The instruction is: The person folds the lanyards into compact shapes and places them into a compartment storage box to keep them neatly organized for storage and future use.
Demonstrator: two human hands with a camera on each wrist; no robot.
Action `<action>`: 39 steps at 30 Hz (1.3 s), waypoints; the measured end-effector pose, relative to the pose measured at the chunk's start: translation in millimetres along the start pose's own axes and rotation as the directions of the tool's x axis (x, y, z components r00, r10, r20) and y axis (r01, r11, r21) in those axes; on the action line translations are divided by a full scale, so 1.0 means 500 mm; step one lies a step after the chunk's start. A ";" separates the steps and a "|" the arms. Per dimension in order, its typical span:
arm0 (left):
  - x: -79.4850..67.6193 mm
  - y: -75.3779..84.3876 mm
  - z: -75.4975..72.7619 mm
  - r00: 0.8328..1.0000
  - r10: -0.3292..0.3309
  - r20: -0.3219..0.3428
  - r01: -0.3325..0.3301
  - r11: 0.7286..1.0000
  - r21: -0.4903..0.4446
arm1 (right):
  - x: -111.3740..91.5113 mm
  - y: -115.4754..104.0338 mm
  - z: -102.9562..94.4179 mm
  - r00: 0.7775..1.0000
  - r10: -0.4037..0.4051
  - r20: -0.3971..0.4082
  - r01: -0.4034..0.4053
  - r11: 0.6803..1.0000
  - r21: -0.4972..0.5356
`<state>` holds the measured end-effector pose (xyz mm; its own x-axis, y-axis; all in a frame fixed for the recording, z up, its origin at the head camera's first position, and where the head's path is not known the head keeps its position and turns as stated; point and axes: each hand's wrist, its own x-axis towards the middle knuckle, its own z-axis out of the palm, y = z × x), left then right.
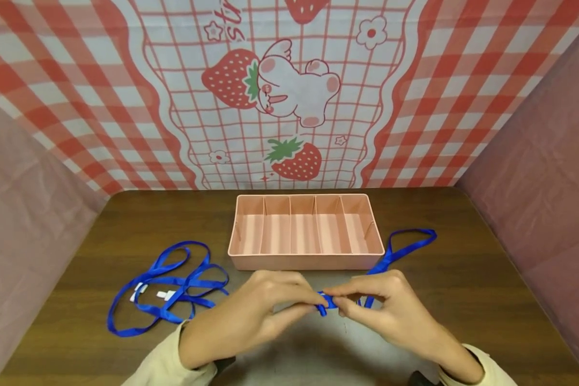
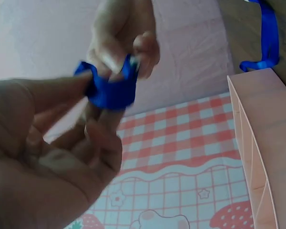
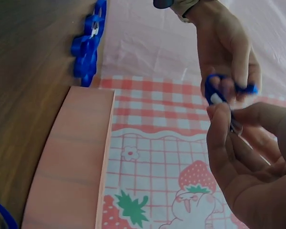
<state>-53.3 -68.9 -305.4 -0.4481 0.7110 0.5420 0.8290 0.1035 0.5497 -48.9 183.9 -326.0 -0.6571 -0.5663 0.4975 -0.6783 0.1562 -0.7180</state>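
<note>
Both hands meet in front of the pink tray, working on a blue lanyard (image 1: 329,301). Thumb and fingers of the left hand (image 1: 265,303) pinch one end of its ribbon, which bends into a short curve in the left wrist view. From the other side, the right hand (image 1: 395,308) pinches the lanyard close to the left fingertips. A small white piece (image 3: 216,98) shows on the ribbon in the right wrist view. The rest of the strap (image 1: 405,250) runs behind the right hand and loops onto the table beside the tray. Fingers hide part of the held end.
The pink tray (image 1: 306,262), split into several compartments, stands at the back middle. More blue lanyard strap (image 1: 166,280) lies in loose loops on the left, with a white clip (image 1: 166,295) among them. Behind the wooden table (image 1: 463,257) hangs a strawberry-print cloth (image 1: 318,161).
</note>
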 end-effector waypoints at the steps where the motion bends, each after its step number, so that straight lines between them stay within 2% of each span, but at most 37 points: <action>1: 0.002 -0.001 0.006 1.000 -0.019 -0.022 0.018 1.000 -0.006 | 0.002 -0.001 0.002 1.000 -0.013 -0.014 0.013 1.000 -0.006; 5: 0.012 0.001 0.029 0.991 -0.098 -0.088 0.097 0.995 -0.020 | 0.008 -0.005 0.006 0.997 -0.005 -0.071 0.001 0.998 -0.059; 10: 0.022 0.008 0.045 0.963 -0.238 -0.125 0.237 0.971 -0.018 | 0.011 -0.010 0.008 0.996 0.073 -0.052 -0.075 0.997 -0.025; 14: 0.025 0.009 0.052 0.949 -0.273 -0.155 0.283 0.958 0.042 | 0.011 -0.010 0.012 0.996 0.079 -0.048 -0.082 0.995 -0.060; 16: 0.026 0.009 0.054 0.952 -0.263 -0.159 0.277 0.958 0.076 | 0.011 -0.010 0.014 0.996 0.055 -0.066 -0.061 0.994 -0.095; 19: 0.027 0.007 0.052 0.968 -0.176 -0.180 0.195 0.976 0.094 | 0.009 -0.008 0.013 0.993 -0.022 -0.117 0.010 0.994 -0.107; 23: 0.030 0.005 0.042 0.976 -0.011 -0.216 0.035 0.994 0.108 | 0.007 -0.009 0.006 0.974 -0.125 -0.187 0.121 0.992 -0.036; 26: 0.031 0.006 0.037 0.977 0.035 -0.209 -0.005 0.989 0.145 | 0.007 -0.010 0.000 0.966 -0.157 -0.206 0.169 0.985 0.037; 31: 0.024 0.002 0.032 0.983 -0.016 -0.184 0.044 0.988 0.147 | 0.012 -0.016 -0.003 0.962 -0.184 -0.200 0.211 0.969 0.125; 37: 0.017 -0.004 0.024 0.986 -0.139 -0.090 0.140 0.990 -0.002 | 0.014 -0.021 -0.002 0.962 -0.204 -0.183 0.232 0.961 0.148; 39: 0.015 -0.002 0.020 0.985 -0.156 -0.070 0.154 0.987 -0.039 | 0.017 -0.019 -0.003 0.959 -0.230 -0.168 0.253 0.958 0.137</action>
<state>-54.0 -57.0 -308.2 -0.5943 0.6359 0.4924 0.7365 0.1842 0.6509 -48.6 178.7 -314.4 -0.5294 -0.4431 0.7234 -0.7711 -0.1043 -0.6282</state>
